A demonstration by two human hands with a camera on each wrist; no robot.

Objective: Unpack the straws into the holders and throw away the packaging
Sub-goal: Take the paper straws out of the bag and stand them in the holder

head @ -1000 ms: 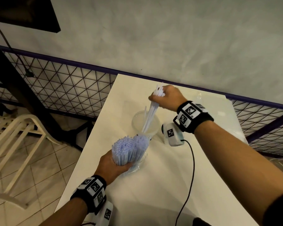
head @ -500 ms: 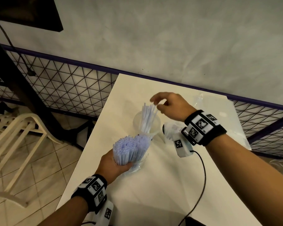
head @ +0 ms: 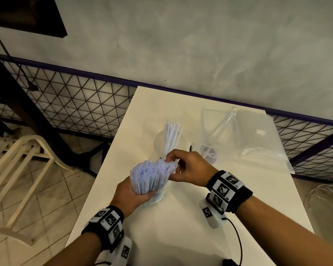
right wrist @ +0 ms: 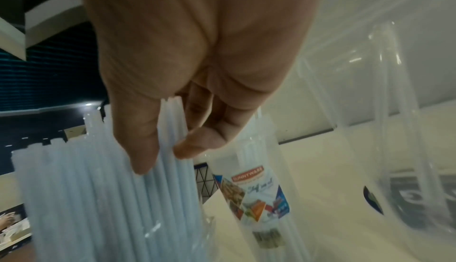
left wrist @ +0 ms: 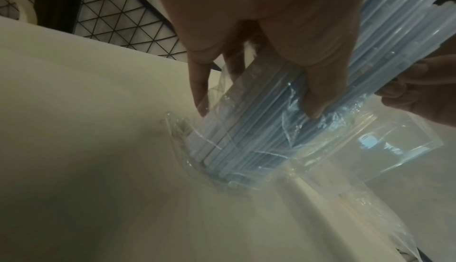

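Observation:
My left hand (head: 132,194) grips a thick bundle of pale blue straws (head: 152,175), still sleeved at the bottom in clear plastic packaging (left wrist: 333,149), standing upright on the white table (head: 181,227). My right hand (head: 183,166) pinches a few straws at the bundle's top right edge between thumb and fingers; the right wrist view shows that pinch on the straws (right wrist: 170,129). Behind the bundle stands a clear holder (head: 160,143) with several white straws (head: 172,137) in it. The same labelled holder (right wrist: 261,188) appears in the right wrist view.
A second clear container (head: 215,139) and a large empty clear bag (head: 263,143) lie at the table's back right. A mesh fence (head: 75,104) runs behind the table. A white plastic chair (head: 21,160) stands on the tiled floor to the left.
My right hand dropped its straws into the far holder, let go, then came back to the bundle and now pinches a few more. The left hand stays on the bundle.

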